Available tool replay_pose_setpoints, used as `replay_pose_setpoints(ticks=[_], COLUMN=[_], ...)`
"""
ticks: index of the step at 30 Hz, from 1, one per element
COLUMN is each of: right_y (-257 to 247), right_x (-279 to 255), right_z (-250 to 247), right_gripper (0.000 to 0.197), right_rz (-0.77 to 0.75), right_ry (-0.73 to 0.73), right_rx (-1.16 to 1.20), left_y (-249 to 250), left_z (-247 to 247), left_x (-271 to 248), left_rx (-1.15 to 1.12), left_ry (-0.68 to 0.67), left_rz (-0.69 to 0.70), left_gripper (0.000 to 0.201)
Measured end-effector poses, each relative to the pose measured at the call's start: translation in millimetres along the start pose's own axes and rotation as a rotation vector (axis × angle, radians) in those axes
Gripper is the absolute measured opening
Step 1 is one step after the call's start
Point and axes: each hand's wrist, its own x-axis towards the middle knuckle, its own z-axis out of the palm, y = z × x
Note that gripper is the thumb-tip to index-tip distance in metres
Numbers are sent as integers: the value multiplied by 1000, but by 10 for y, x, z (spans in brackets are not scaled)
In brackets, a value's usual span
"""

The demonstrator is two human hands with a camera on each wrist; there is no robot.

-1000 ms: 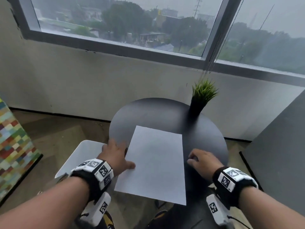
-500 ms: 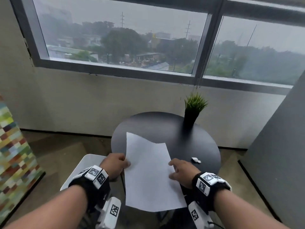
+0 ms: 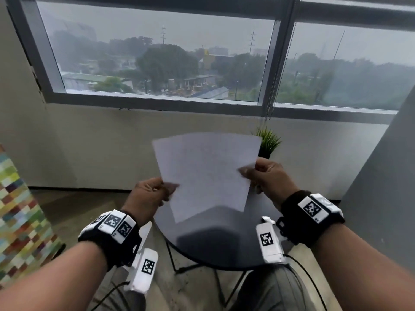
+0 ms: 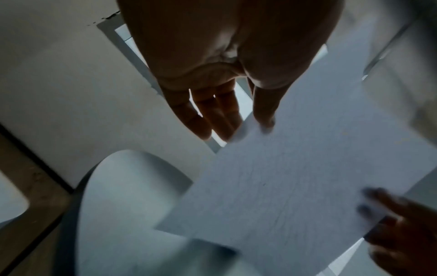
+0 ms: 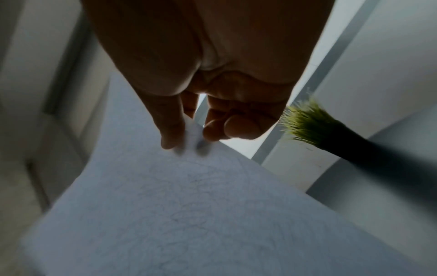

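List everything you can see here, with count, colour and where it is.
table: one, black, round, in the middle near the wall
paper: one, white, held up above the table
plant: one, green in a black pot, on the table's far side, partly behind the paper
window: one, grey frame, across the far wall
panel: one, many-coloured, far left
wristbands: two, black with white tags, one on each wrist
left hand: pinches the paper's left edge
right hand: pinches the paper's right edge

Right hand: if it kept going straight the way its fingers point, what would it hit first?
The right hand pinches the paper, so the sheet comes first. Past it, the line seems to reach the wall below the window; the potted plant sits off to the right, though depth is unclear.
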Motion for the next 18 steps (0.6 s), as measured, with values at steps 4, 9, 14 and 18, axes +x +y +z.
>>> replay_pose_setpoints(ticks=[4, 9, 14, 18], right_y=[160, 332, 576, 937], right_x=[-53, 264, 689, 786], right_z=[60, 59, 27, 84], right_gripper=[11, 19, 17, 14], right_rz=[84, 180, 324, 488], right_ry=[-97, 42, 202, 207], right_rx=[-311, -235, -54, 172], left_y=[-336, -242, -11, -242], left_z=[45, 40, 218, 535], left_x=[-3, 336, 629, 794], left_rx=[89, 150, 449, 808], left_ry=[-17, 81, 178, -304], left_rz=[-142, -64, 240, 239], left_gripper=[14, 22, 34, 60])
